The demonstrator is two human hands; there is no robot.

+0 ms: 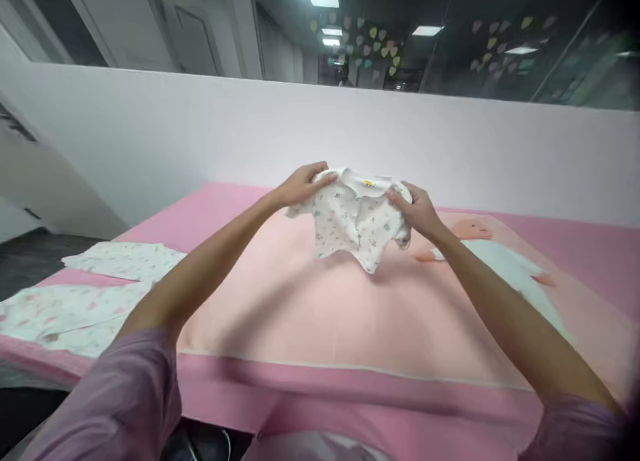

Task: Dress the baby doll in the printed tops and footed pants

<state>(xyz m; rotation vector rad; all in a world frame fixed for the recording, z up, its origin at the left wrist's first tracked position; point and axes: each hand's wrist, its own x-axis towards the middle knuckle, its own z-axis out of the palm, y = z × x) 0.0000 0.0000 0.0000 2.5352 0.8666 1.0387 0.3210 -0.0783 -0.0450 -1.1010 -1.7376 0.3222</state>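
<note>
A small white baby shirt with a fine print and a yellow mark inside its neck hangs above the bed, stretched between my hands. My left hand grips its left shoulder, with the thumb on the front. At the other shoulder, my right hand pinches the cloth between thumb and fingers. The shirt's lower edge droops unevenly over the peach blanket. Some of my fingertips are hidden behind the fabric.
Printed white baby garments lie flat at the left of the pink bed sheet. A doll-like figure in white shows on the blanket at right. Behind the bed stands a white wall with dark windows above.
</note>
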